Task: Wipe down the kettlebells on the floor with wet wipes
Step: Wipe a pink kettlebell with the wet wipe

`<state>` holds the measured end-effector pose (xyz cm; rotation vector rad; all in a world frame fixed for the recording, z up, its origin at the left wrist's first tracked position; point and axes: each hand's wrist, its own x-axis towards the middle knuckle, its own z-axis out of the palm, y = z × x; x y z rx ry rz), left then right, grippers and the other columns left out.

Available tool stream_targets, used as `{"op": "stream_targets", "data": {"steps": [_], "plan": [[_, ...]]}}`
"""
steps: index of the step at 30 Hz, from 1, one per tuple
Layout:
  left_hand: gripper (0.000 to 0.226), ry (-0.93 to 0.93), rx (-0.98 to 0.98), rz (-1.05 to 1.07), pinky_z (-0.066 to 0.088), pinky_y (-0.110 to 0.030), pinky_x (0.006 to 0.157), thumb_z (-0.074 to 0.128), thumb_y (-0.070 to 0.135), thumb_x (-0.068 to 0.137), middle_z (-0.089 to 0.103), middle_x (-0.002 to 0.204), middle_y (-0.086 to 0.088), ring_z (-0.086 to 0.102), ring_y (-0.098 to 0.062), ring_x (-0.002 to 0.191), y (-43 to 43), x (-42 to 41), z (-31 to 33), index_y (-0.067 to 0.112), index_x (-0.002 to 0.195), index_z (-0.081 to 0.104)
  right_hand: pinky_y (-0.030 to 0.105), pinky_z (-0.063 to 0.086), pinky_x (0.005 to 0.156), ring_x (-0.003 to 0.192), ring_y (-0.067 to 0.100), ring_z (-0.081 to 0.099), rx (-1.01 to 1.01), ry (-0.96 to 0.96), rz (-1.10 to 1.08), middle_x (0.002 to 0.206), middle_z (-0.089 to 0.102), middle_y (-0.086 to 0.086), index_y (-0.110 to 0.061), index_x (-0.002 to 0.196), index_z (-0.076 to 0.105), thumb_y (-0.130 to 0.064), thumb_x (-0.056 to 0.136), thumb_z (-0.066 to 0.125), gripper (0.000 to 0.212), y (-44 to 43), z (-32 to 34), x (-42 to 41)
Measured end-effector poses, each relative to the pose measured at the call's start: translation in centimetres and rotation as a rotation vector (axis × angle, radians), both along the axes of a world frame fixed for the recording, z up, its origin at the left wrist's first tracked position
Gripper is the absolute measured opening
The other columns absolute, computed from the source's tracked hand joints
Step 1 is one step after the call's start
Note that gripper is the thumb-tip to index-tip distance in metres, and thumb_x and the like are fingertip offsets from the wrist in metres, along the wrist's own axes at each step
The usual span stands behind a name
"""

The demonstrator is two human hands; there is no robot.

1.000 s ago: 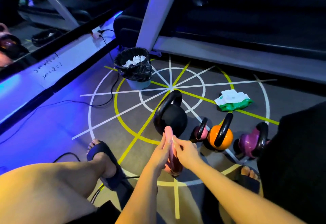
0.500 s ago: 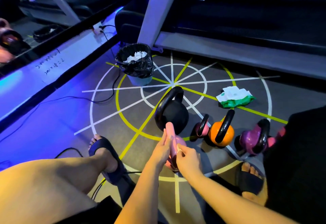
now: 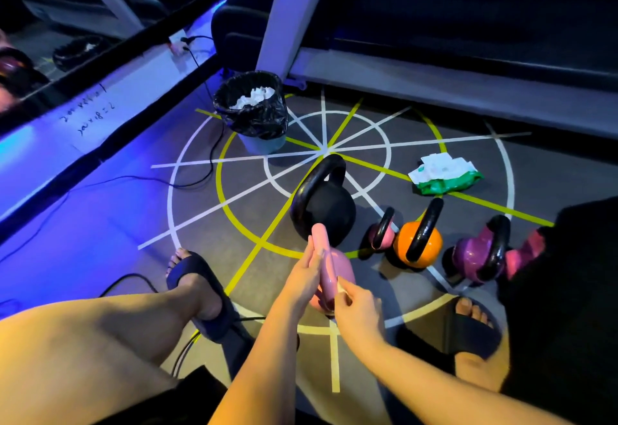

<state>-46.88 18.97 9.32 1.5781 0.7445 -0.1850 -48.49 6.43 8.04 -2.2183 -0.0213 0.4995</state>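
pink kettlebell point(image 3: 344, 266), orange kettlebell point(image 3: 406, 249)

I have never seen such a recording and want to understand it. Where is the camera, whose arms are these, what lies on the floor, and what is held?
There is no machine: a person wears a head camera that looks down at their arms. The left hand holds the handle of a pale pink kettlebell; the right hand pinches a white wet wipe against it. On the floor stand a large black kettlebell, a small pink kettlebell with a black handle, an orange kettlebell and a purple kettlebell, plus a green pack of wipes and a bin lined with a black bag.
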Motion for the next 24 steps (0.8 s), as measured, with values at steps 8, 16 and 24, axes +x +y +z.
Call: {"op": "stream_targets", "data": {"steps": [8, 16, 24], "plan": [[0.058, -0.001, -0.014, 0.016, 0.044, -0.039, 0.104, 0.042, 0.058, 0.101, 0.042, 0.146, 0.02, 0.047, -0.012, 0.125, -0.2, 0.0, -0.1, 0.05, 0.154, 0.021, 0.033, 0.055, 0.061, 0.076, 0.021, 0.064, 0.021, 0.065, -0.031, 0.078, 0.068, 0.001, -0.024, 0.097, 0.075, -0.018, 0.093, 0.053, 0.023, -0.4, -1.4, -0.1], [0.062, 0.008, 0.022, -0.068, 0.038, -0.047, 0.116, 0.042, 0.069, 0.096, 0.035, 0.158, 0.02, 0.046, -0.015, 0.138, 0.9, 0.1, -1.4, 0.053, 0.153, 0.024, 0.031, 0.046, 0.063, 0.077, 0.025, 0.058, -0.081, 0.092, 0.107, 0.085, 0.064, 0.007, -0.02, 0.102, 0.071, -0.017, 0.094, 0.052, 0.021, -1.2, -3.1, 0.1], [0.061, 0.087, 0.754, -0.355, 0.035, -0.05, 0.113, 0.029, 0.043, 0.106, 0.025, 0.163, -0.012, 0.028, -0.034, 0.148, 1.4, 0.8, -0.5, 0.042, 0.159, -0.002, 0.035, 0.051, 0.079, 0.106, 0.033, 0.063, -0.224, 0.148, 0.224, 0.113, 0.066, 0.011, -0.033, 0.125, 0.066, -0.027, 0.096, 0.052, 0.033, -1.4, -4.2, 2.0]]}}
